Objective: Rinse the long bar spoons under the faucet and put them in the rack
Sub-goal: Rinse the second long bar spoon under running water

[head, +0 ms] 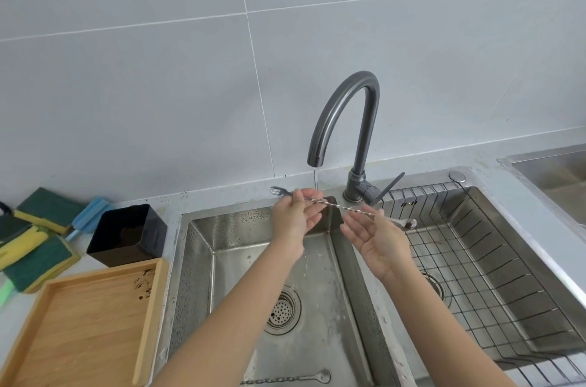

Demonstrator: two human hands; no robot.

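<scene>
A long twisted bar spoon (336, 205) with a fork tip at its left end is held level under the faucet (345, 114), and the thin stream of water (315, 179) falls on its shaft. My left hand (296, 217), palm up, pinches the shaft near the fork tip with the thumb on top. Palm up too, my right hand (374, 237) holds the shaft near the spoon bowl, which reaches over the wire rack (494, 263) in the right basin. A second bar spoon (285, 379) lies on the floor of the left basin (203, 260), at the near edge.
On the counter to the left stand a black square container (126, 234) and a wooden tray (85, 323). Green and yellow sponges (35, 247) and a blue one lie further left. The faucet's lever (390, 187) points right. A second steel sink's edge (551, 164) shows at far right.
</scene>
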